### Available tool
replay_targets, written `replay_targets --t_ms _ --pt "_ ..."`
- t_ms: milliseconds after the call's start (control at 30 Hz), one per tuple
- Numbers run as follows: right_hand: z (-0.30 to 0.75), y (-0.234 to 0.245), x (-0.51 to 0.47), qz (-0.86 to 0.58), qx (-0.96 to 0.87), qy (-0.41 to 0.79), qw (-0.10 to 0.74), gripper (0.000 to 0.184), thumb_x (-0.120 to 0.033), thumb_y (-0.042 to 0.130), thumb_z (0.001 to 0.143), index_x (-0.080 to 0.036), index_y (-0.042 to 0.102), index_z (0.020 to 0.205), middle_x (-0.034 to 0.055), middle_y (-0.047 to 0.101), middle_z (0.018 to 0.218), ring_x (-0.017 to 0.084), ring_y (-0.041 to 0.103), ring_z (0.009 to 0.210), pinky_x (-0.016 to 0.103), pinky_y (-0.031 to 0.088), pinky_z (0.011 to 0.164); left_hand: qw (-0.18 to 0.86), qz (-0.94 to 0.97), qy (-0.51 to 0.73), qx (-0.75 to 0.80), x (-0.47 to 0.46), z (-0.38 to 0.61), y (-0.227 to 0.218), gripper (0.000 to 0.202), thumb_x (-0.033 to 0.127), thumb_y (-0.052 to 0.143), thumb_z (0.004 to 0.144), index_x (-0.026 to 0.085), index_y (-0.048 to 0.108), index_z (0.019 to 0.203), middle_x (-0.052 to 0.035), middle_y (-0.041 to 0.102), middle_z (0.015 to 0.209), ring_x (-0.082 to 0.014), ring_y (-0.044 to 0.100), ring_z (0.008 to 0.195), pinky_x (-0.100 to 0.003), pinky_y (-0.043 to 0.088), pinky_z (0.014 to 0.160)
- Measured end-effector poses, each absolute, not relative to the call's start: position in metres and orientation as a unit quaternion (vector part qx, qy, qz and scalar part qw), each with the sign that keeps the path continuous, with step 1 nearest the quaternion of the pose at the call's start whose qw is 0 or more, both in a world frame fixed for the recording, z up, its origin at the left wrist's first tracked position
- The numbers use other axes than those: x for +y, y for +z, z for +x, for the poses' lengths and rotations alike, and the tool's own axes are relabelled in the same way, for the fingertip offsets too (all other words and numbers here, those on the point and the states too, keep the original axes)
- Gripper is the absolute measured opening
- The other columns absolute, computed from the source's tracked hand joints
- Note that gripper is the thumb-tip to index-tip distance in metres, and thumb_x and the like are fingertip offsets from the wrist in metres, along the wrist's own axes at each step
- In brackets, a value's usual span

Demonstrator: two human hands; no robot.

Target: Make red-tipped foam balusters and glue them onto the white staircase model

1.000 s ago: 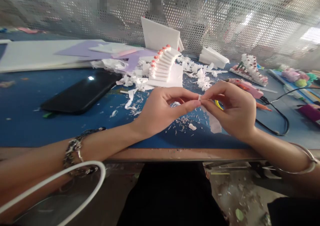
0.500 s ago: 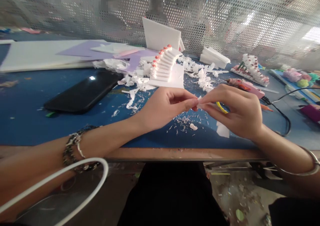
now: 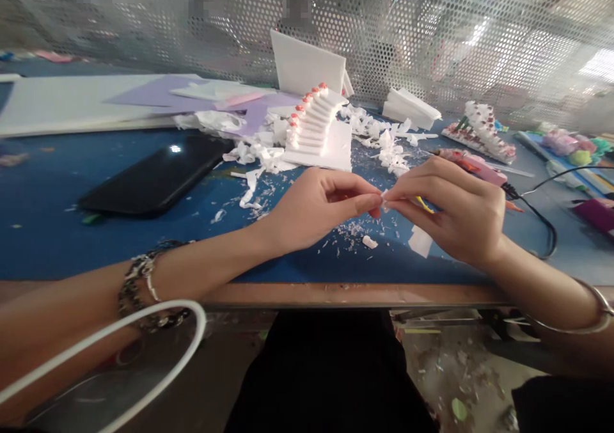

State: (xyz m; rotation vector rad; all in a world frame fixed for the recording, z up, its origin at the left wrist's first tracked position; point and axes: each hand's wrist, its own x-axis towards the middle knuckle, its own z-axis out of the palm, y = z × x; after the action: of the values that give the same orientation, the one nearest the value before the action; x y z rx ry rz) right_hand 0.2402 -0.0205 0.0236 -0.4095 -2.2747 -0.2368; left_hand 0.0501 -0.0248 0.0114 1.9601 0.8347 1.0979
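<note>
Our left hand [image 3: 311,212] and right hand [image 3: 453,212], two in all, meet above the one blue tabletop [image 3: 48,244]. Between their fingertips we see one small white scrap [image 3: 385,197]: the left grip pinches it from one side, the right grip from the other. Below lie one pale lump [image 3: 369,242], shavings [image 3: 343,235] too many to count, and one white slip [image 3: 420,242] near our right hand. Beyond stands one white stepped model [image 3: 314,132], with one black phone [image 3: 153,177] to its left and one pink corded tool [image 3: 482,169] to its right.

Bright glare shows through the perforated panel [image 3: 355,30].
</note>
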Motion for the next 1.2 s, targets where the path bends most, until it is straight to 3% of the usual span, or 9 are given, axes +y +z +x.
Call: replay_targets --t_ms 267,500,667,900,1067,1200 --pt "0.233 0.019 -0.022 -0.263 -0.864 -0.011 0.429 0.004 -0.019 0.058 0.078 -0.021 0.057 0.074 0.0006 0.059 0.07 0.011 0.053 0.064 0.025 0.045 0.059 0.246 0.781 0.476 0.32 -0.029 0.052 0.007 0.01 0.023 0.058 0.078 0.017 0.066 0.077 0.0 0.068 0.075 -0.0102 0.059 0.068 -0.019 0.046 0.063" --pt "0.23 0.019 -0.026 -0.282 -0.844 0.063 0.452 0.007 -0.021 0.062 0.075 -0.02 0.056 0.072 -0.0003 0.058 0.069 0.01 0.052 0.063 0.024 0.046 0.058 0.221 0.795 0.483 0.294 -0.029 0.051 0.009 0.007 0.026 0.062 0.076 0.02 0.066 0.078 -0.001 0.067 0.075 -0.012 0.058 0.067 -0.023 0.047 0.064" --pt "0.23 0.021 -0.028 -0.282 -0.824 0.14 0.47 0.003 -0.02 0.059 0.078 -0.02 0.058 0.075 -0.0006 0.06 0.072 0.009 0.055 0.066 0.022 0.048 0.059 0.295 0.769 0.482 0.299 -0.03 0.05 0.013 0.008 0.023 0.059 0.079 0.02 0.067 0.079 0.0004 0.069 0.078 -0.0114 0.061 0.071 -0.02 0.048 0.064" --pt "0.227 0.02 -0.031 -0.265 -0.807 0.229 0.476 0.004 -0.022 0.058 0.079 -0.019 0.058 0.077 -0.0004 0.061 0.072 0.008 0.057 0.066 0.021 0.049 0.058 0.449 0.714 0.472 0.256 -0.023 0.05 0.011 0.006 0.02 0.063 0.074 0.017 0.065 0.069 0.0023 0.064 0.066 -0.0077 0.057 0.062 -0.018 0.046 0.059" --pt "0.226 0.019 -0.032 -0.236 -0.817 0.244 0.467 0.004 -0.021 0.059 0.078 -0.018 0.057 0.077 -0.0006 0.059 0.073 0.007 0.055 0.068 0.02 0.048 0.06 0.459 0.71 0.467 0.258 -0.017 0.049 0.005 0.016 0.031 0.068 0.07 0.017 0.061 0.068 0.0024 0.059 0.063 -0.0078 0.052 0.058 -0.019 0.043 0.054" --pt "0.225 0.018 -0.033 -0.248 -0.814 0.243 0.466 0.004 -0.02 0.059 0.078 -0.018 0.057 0.076 -0.0014 0.058 0.072 0.007 0.053 0.066 0.019 0.046 0.057 0.442 0.707 0.492 0.251 -0.019 0.052 0.006 0.009 0.025 0.066 0.072 0.018 0.061 0.075 0.0028 0.059 0.068 -0.0066 0.051 0.059 -0.018 0.043 0.055"
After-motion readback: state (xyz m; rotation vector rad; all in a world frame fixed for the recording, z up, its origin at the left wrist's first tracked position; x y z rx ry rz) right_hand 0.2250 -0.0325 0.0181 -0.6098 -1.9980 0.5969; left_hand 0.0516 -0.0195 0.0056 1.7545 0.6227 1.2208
